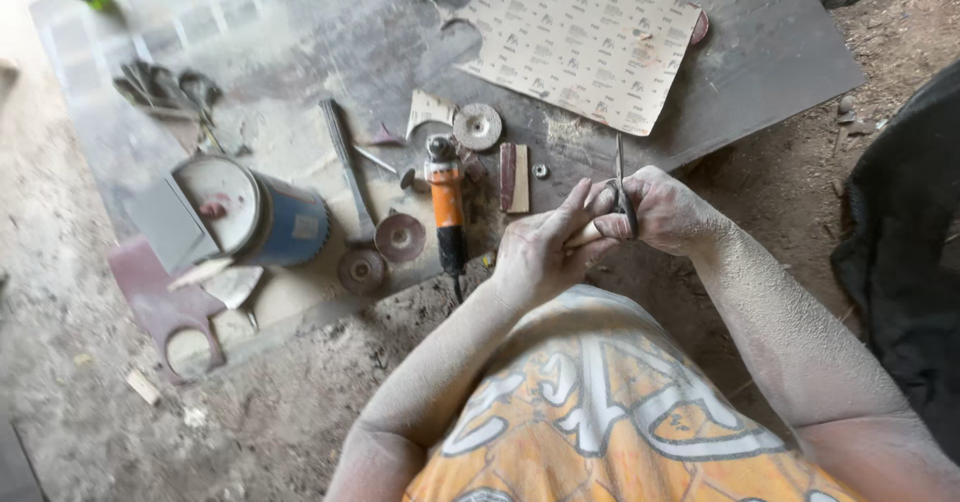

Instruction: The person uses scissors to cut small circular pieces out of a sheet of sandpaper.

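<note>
My dusty right hand (668,212) grips a pair of dark scissors (621,184), blades pointing away from me. My left hand (545,247) pinches a small pale strip (583,234), apparently sandpaper, right at the scissors. Both hands meet just above the near edge of a dark board (760,52) lying on the ground. An orange and black angle grinder (446,207) lies on the board to the left of my left hand.
A large sandpaper sheet (580,37) lies at the board's far side. Round sanding discs (400,237), a small sandpaper block (514,177), a metal bar (345,167), a blue can (285,224) and a dark glove (160,87) are scattered left. Dirt ground surrounds the board.
</note>
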